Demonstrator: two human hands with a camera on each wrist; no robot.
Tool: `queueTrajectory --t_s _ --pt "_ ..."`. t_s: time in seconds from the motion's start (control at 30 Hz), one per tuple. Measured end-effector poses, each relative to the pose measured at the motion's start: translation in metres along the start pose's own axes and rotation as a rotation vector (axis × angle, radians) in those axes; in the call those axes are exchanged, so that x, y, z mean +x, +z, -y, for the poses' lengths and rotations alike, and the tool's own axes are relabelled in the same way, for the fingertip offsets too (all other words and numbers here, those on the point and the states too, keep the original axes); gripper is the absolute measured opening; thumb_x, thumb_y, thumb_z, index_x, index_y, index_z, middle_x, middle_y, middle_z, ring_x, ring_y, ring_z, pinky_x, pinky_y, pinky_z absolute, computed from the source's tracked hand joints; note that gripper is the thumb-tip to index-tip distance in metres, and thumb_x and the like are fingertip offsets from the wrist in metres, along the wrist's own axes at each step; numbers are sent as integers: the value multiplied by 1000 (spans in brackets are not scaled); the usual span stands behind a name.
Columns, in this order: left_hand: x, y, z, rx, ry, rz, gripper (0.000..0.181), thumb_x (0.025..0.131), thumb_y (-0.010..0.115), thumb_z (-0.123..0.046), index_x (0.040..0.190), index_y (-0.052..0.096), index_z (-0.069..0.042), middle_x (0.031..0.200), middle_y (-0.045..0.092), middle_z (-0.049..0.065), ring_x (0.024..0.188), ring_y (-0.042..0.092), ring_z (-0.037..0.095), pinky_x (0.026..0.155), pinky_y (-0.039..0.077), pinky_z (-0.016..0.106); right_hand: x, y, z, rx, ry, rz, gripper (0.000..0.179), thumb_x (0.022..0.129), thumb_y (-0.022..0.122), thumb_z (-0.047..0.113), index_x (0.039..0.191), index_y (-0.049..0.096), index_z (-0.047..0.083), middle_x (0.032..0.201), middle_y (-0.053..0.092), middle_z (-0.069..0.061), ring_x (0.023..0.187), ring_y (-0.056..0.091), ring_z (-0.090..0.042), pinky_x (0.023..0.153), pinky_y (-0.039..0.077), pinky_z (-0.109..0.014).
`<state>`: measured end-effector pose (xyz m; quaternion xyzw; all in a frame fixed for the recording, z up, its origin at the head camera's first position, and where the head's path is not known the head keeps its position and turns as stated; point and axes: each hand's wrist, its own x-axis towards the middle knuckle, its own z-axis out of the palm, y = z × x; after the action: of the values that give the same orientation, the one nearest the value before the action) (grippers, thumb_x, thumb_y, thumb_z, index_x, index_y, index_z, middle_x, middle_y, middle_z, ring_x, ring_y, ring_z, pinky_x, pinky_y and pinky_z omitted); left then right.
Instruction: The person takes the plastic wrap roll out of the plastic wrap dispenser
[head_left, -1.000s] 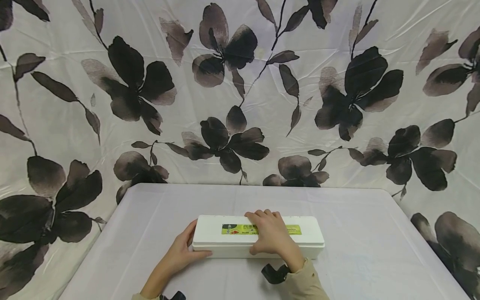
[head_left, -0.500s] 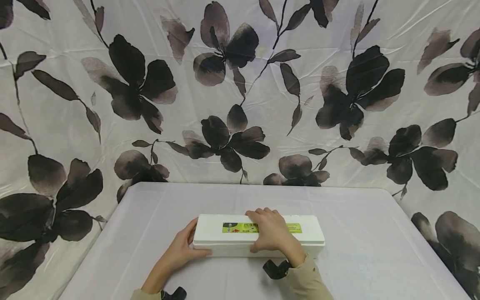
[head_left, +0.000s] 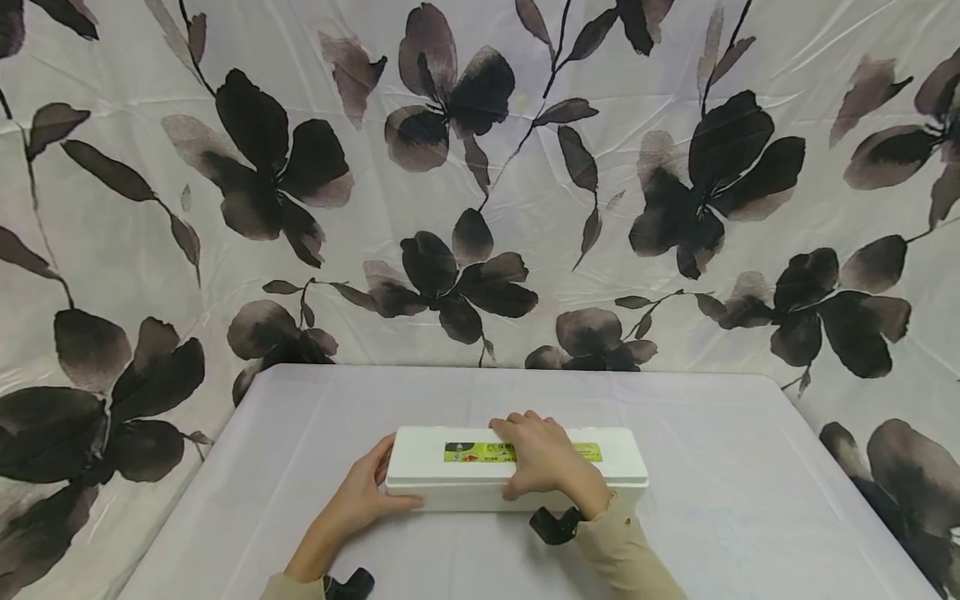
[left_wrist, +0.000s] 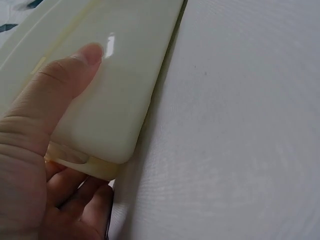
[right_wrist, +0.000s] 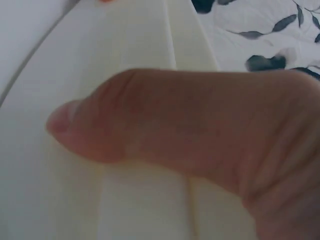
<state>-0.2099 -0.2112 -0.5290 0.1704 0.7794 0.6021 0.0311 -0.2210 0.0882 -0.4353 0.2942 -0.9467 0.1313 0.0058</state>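
Note:
A long white cling film box (head_left: 457, 493) with a lid and a yellow-green label (head_left: 480, 452) lies flat on the table, its long side towards me. My left hand (head_left: 362, 493) grips the left end: the thumb presses the glossy front face, and the other fingers are round the end, as the left wrist view shows. Across the top, right of the middle, my right hand (head_left: 546, 458) holds the box, fingers over the far edge and thumb (right_wrist: 125, 120) on the front. It covers part of the label. What is inside the box is hidden.
A white cloth covers the table (head_left: 735, 483), which has rounded far corners. Behind it hangs a white curtain (head_left: 570, 275) with dark flowers. A black wrist mount (head_left: 555, 527) sits under the right wrist, close to the cloth.
My right forearm has shifted slightly to the right. Both hands keep the same hold, and the box stays in place on the table.

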Motion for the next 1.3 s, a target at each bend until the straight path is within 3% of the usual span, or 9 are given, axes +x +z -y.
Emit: queueTrajectory --t_s 0.1,0.37,0.5,0.6,0.77,0.93,1.17,1.3 --pt "-3 1 0 3 -9 5 107 61 96 -16 149 36 -4 144 49 16 132 49 31 102 42 18 0 -1 0 6 -11 38 88 53 90 34 133 61 10 108 65 -2 91 57 -20 73 50 -40" --pt "-6 2 0 67 49 6 106 60 97 -22 148 39 -11 140 54 9 121 58 19 99 48 23 4 -11 -4 66 -21 96 84 54 90 32 131 63 11 106 67 -1 91 61 -18 71 53 -39" --pt "-6 2 -1 77 50 -4 106 59 98 -23 147 40 -11 139 55 9 119 59 17 97 49 23 8 -16 -6 77 -24 140 85 55 91 36 131 62 13 104 65 0 90 59 -16 70 52 -38" --pt "-5 1 -2 96 50 -20 104 60 98 -24 146 41 -10 137 56 9 119 59 18 98 47 22 12 -21 -9 104 -21 180 86 55 91 37 133 61 14 105 65 2 89 58 -14 70 51 -36" --pt "-4 2 0 117 63 -27 103 60 97 -27 144 42 -9 137 56 9 123 55 17 103 40 18 19 -33 -14 157 -28 228 73 55 91 35 122 66 17 97 63 9 83 56 -10 68 50 -34" --pt "-3 1 0 115 67 -30 103 60 98 -26 144 42 -10 138 56 9 126 54 16 106 38 18 23 -43 -14 116 -45 236 63 55 90 38 110 65 21 90 60 10 81 55 -10 66 50 -35" --pt "-3 2 0 120 47 -17 111 59 97 -31 150 36 -13 146 49 8 136 44 26 109 34 19 23 -57 -10 57 -39 201 82 55 90 42 128 62 18 103 63 6 92 58 -12 74 52 -36" --pt "-3 2 1 106 75 -8 110 63 96 -28 152 33 -8 150 44 14 138 42 32 108 35 19 20 -67 -6 44 -58 173 76 55 90 42 122 63 19 97 61 7 87 57 -11 71 51 -34"
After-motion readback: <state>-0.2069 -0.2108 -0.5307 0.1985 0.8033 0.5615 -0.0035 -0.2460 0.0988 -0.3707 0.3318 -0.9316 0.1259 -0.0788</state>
